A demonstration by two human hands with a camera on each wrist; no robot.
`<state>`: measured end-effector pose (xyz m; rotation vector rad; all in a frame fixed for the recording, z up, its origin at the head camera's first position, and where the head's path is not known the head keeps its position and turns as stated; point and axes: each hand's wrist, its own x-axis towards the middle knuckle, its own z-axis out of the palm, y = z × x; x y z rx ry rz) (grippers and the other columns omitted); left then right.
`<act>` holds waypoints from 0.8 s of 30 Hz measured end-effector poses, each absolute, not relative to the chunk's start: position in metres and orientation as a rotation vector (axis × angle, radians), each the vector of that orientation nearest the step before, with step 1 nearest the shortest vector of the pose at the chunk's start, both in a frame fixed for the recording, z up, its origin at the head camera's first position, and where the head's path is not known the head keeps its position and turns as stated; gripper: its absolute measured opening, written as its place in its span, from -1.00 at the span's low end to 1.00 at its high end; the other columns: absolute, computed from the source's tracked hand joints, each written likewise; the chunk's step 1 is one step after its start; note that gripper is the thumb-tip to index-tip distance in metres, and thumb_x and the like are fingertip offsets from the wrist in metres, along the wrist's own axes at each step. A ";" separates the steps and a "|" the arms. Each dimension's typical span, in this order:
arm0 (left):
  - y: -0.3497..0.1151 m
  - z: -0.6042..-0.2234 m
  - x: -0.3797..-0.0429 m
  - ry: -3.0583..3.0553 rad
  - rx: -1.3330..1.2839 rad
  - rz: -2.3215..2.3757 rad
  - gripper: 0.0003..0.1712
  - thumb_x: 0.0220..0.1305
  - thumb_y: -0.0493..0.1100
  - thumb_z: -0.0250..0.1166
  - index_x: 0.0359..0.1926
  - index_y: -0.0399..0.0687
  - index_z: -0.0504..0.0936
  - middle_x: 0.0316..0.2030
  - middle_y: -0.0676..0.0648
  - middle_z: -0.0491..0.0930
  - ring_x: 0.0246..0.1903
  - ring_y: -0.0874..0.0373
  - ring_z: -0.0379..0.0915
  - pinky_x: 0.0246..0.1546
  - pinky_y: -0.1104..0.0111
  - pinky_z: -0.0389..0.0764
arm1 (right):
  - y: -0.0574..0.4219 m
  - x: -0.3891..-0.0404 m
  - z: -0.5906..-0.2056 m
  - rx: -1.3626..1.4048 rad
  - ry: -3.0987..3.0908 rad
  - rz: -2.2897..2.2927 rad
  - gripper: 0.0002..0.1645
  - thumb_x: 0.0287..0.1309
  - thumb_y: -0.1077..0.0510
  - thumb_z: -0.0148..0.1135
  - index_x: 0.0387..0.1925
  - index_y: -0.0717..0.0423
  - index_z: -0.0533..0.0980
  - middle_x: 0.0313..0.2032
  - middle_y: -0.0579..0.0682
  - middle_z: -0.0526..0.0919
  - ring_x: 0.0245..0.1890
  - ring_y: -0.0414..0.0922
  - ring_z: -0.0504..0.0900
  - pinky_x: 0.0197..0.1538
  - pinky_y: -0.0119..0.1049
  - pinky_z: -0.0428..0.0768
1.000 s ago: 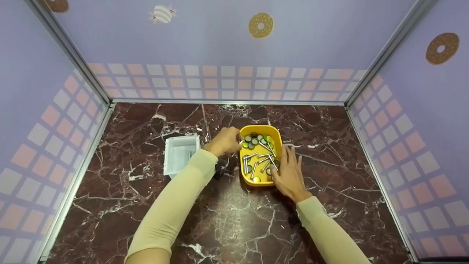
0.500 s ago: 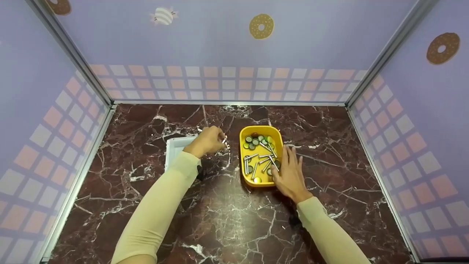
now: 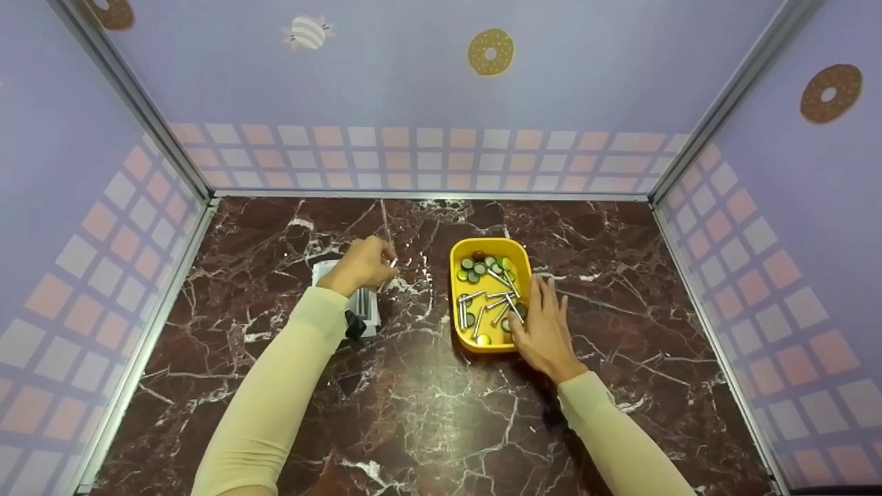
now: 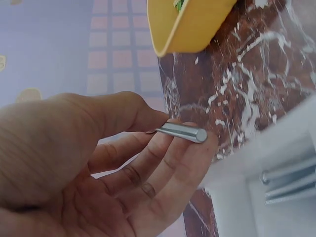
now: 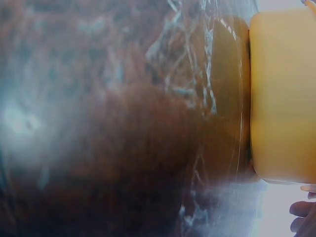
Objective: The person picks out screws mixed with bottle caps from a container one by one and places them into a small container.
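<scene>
In the left wrist view, my left hand (image 3: 364,263) pinches a silver metal bolt (image 4: 183,132) between thumb and fingers, its flat round end sticking out. This hand is at the white box (image 3: 373,318), hiding much of it; bolts (image 4: 291,180) lie inside. My right hand (image 3: 544,332) rests on the right side of the yellow bin (image 3: 492,346), its fingers extended along the outer wall and the thumb over the rim. Inside the bin lie several silver bolts (image 3: 479,321) and several round caps (image 3: 480,268), some green or yellow, mostly toward the far end.
Both containers stand on a dark red marbled tabletop (image 3: 441,413), with a gap between them. Purple panels (image 3: 413,89) printed with tiles and donuts enclose the back and both sides. A black strap (image 3: 355,325) shows at the left wrist.
Carrying the bolt, my left hand has moved left from the yellow bin's rim to the white box. My right hand has stayed at the bin, which has not moved.
</scene>
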<state>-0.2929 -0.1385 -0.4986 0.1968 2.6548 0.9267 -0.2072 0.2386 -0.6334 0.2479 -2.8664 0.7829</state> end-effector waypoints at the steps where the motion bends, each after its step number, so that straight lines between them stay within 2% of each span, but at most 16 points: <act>1: -0.142 -0.499 -0.293 2.660 0.186 0.919 -0.50 0.44 -0.35 0.45 0.36 -0.40 0.73 0.07 -0.39 0.85 -0.39 0.11 0.78 -0.30 0.38 0.84 | 0.239 -0.207 -0.634 0.250 -2.866 0.783 0.12 0.66 -0.16 0.16 0.85 0.40 -0.02 0.82 0.48 0.11 0.88 0.49 -0.02 0.82 0.63 -0.10; 4: -0.152 -0.502 -0.291 2.640 0.124 0.933 -0.48 0.46 -0.34 0.46 0.39 -0.42 0.71 0.19 -0.45 0.81 -0.35 0.06 0.81 -0.29 0.30 0.90 | 0.239 -0.207 -0.634 0.258 -2.862 0.777 0.12 0.65 -0.17 0.15 0.85 0.40 -0.01 0.81 0.48 0.13 0.88 0.48 -0.01 0.82 0.64 -0.08; 6: -0.158 -0.504 -0.291 2.632 0.087 0.933 -0.48 0.48 -0.31 0.49 0.38 -0.42 0.71 0.18 -0.46 0.82 -0.42 0.12 0.78 -0.32 0.31 0.89 | 0.239 -0.206 -0.635 0.263 -2.859 0.771 0.12 0.65 -0.17 0.16 0.85 0.39 -0.01 0.81 0.49 0.14 0.88 0.48 0.00 0.81 0.64 -0.07; 11: -0.172 -0.507 -0.288 2.648 0.056 0.914 -0.51 0.47 -0.31 0.41 0.35 -0.42 0.71 0.11 -0.49 0.83 -0.52 0.18 0.76 -0.47 0.43 0.77 | 0.238 -0.205 -0.635 0.268 -2.857 0.767 0.12 0.65 -0.17 0.15 0.85 0.40 -0.01 0.80 0.50 0.15 0.87 0.49 0.01 0.81 0.64 -0.07; 15: -0.182 -0.506 -0.289 2.631 0.020 0.925 -0.51 0.45 -0.34 0.33 0.32 -0.48 0.68 0.30 -0.60 0.68 -0.49 0.17 0.75 -0.44 0.42 0.82 | 0.238 -0.205 -0.633 0.260 -2.867 0.779 0.12 0.66 -0.19 0.11 0.86 0.39 -0.02 0.81 0.49 0.11 0.88 0.48 -0.02 0.82 0.62 -0.09; 17: -0.186 -0.507 -0.290 2.600 0.003 0.942 -0.55 0.47 -0.35 0.32 0.28 -0.52 0.66 0.34 -0.62 0.63 -0.47 0.15 0.76 -0.39 0.38 0.88 | 0.238 -0.206 -0.633 0.255 -2.875 0.782 0.12 0.66 -0.19 0.10 0.86 0.39 -0.03 0.82 0.49 0.10 0.88 0.48 -0.03 0.83 0.62 -0.10; 19: -0.189 -0.507 -0.290 2.571 -0.014 0.948 -0.65 0.47 -0.37 0.32 0.18 -0.52 0.67 0.27 -0.57 0.64 -0.45 0.15 0.75 -0.36 0.34 0.90 | 0.239 -0.206 -0.632 0.249 -2.879 0.781 0.12 0.66 -0.19 0.10 0.86 0.40 -0.03 0.82 0.49 0.09 0.88 0.48 -0.03 0.83 0.62 -0.10; 22: -0.192 -0.509 -0.291 2.562 -0.033 0.928 -0.84 0.42 -0.41 0.32 -0.04 -0.43 0.65 -0.01 -0.40 0.70 -0.49 0.15 0.73 -0.33 0.27 0.93 | 0.239 -0.207 -0.632 0.245 -2.878 0.784 0.12 0.65 -0.18 0.12 0.86 0.40 -0.03 0.82 0.48 0.10 0.88 0.48 -0.03 0.83 0.62 -0.10; 24: -0.194 -0.511 -0.292 2.569 -0.046 0.910 -0.92 0.37 -0.43 0.30 -0.13 -0.36 0.62 -0.20 -0.25 0.67 -0.54 0.16 0.72 -0.33 0.25 0.93 | 0.239 -0.207 -0.632 0.244 -2.874 0.787 0.12 0.65 -0.17 0.12 0.86 0.39 -0.03 0.82 0.48 0.10 0.88 0.48 -0.03 0.83 0.62 -0.10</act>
